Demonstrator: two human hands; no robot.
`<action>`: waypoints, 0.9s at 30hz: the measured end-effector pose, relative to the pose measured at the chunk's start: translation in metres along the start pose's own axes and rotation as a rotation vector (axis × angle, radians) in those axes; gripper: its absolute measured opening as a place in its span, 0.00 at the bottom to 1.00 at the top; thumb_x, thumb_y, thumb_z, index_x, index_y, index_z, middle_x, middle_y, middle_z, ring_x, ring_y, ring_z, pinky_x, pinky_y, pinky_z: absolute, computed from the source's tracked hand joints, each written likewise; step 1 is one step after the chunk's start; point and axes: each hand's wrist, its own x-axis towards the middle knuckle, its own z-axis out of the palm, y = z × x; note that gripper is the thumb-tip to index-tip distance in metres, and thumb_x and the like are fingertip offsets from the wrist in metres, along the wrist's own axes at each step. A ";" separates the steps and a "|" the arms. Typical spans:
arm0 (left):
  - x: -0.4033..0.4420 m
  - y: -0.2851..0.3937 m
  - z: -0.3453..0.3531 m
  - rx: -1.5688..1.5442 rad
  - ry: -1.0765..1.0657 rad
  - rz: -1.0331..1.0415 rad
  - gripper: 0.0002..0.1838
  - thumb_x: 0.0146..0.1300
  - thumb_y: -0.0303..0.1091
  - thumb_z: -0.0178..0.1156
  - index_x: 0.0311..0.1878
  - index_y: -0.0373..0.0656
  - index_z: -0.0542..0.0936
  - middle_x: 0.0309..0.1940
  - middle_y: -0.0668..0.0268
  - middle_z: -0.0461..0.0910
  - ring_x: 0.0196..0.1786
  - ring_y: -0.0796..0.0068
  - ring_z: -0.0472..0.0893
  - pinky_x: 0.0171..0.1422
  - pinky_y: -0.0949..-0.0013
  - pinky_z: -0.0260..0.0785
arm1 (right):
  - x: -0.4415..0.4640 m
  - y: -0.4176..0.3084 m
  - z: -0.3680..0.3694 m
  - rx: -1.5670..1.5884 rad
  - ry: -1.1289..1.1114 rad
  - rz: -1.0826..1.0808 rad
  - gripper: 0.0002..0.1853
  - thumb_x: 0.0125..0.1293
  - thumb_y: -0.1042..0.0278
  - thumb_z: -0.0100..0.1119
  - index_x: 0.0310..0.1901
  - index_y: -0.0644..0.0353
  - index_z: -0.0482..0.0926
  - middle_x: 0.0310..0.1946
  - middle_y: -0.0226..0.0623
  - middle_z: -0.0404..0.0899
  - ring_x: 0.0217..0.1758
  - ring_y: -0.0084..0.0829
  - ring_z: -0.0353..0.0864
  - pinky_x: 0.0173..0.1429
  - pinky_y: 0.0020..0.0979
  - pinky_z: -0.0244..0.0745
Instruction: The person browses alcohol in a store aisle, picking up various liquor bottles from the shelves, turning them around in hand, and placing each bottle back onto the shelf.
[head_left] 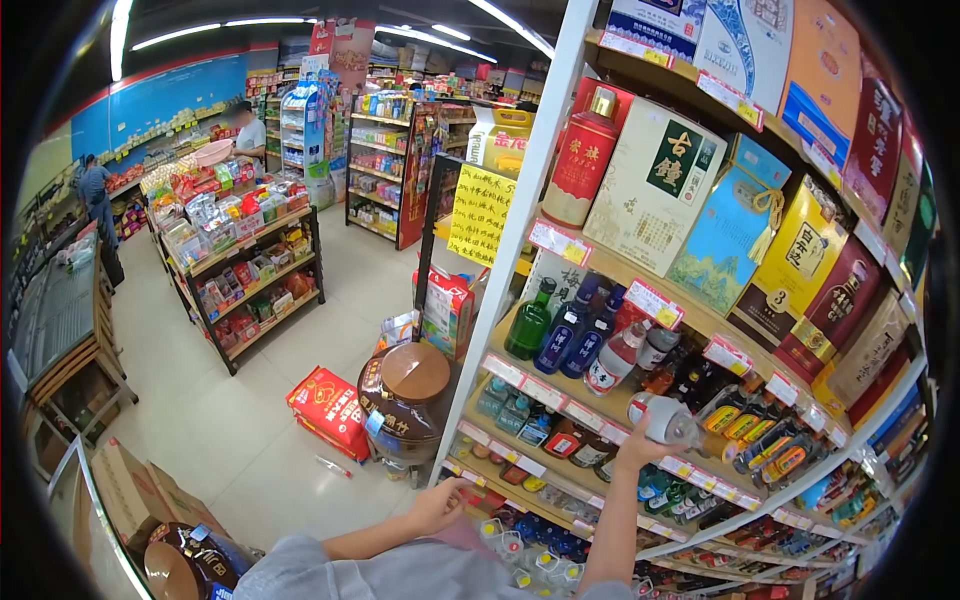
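Observation:
My right hand (637,450) is wrapped round a clear glass bottle (680,425) with a pale end. The bottle is tilted in front of a shelf of liquor bottles. Closed fingers show on my left hand (440,505), held low beside the shelf's lower left. Something pink like cloth (466,534) shows just below that hand; whether it is gripped, I cannot tell. Nearest the held bottle on the shelf stand a red-and-clear bottle (614,360), two blue bottles (578,330) and a green bottle (530,322).
Boxed liquor (655,190) fills the shelf above, with small bottles (545,430) below. On the floor at left stand a big brown jar (405,405) and a red bag (328,410). A snack stand (245,270) and two other people (248,132) are farther back.

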 end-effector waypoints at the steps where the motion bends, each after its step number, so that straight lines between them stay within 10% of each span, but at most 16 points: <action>1: -0.002 0.000 0.000 -0.012 0.003 -0.005 0.24 0.64 0.24 0.61 0.64 0.40 0.70 0.47 0.59 0.84 0.45 0.70 0.86 0.44 0.67 0.80 | 0.006 -0.016 -0.002 0.013 -0.030 -0.099 0.46 0.59 0.63 0.73 0.71 0.64 0.52 0.63 0.52 0.66 0.65 0.47 0.73 0.69 0.46 0.71; 8: -0.008 0.021 -0.011 -0.042 0.039 -0.045 0.24 0.65 0.27 0.62 0.64 0.41 0.72 0.47 0.60 0.84 0.45 0.70 0.86 0.44 0.68 0.80 | -0.021 -0.097 -0.031 0.081 -0.127 -0.077 0.44 0.55 0.50 0.75 0.65 0.62 0.59 0.58 0.51 0.70 0.59 0.43 0.76 0.62 0.41 0.76; 16: 0.000 0.053 -0.005 -0.092 -0.069 0.000 0.19 0.67 0.27 0.62 0.60 0.39 0.73 0.46 0.61 0.85 0.45 0.72 0.86 0.43 0.69 0.80 | -0.129 -0.191 -0.089 0.318 -0.404 0.729 0.42 0.51 0.58 0.78 0.62 0.61 0.60 0.45 0.41 0.76 0.43 0.33 0.82 0.49 0.37 0.80; 18: -0.001 0.054 0.002 -0.187 -0.132 -0.048 0.20 0.68 0.31 0.64 0.60 0.39 0.73 0.46 0.61 0.84 0.45 0.74 0.86 0.43 0.69 0.80 | -0.165 -0.177 -0.112 0.177 -0.567 0.623 0.40 0.51 0.61 0.78 0.61 0.62 0.63 0.45 0.39 0.77 0.45 0.30 0.82 0.52 0.34 0.79; 27: -0.016 0.065 0.047 -0.811 -0.363 -0.284 0.23 0.78 0.47 0.49 0.64 0.40 0.71 0.60 0.59 0.77 0.63 0.66 0.77 0.63 0.58 0.73 | -0.180 -0.215 -0.152 0.223 -0.560 0.918 0.41 0.51 0.59 0.80 0.61 0.64 0.66 0.48 0.40 0.79 0.51 0.30 0.81 0.57 0.35 0.78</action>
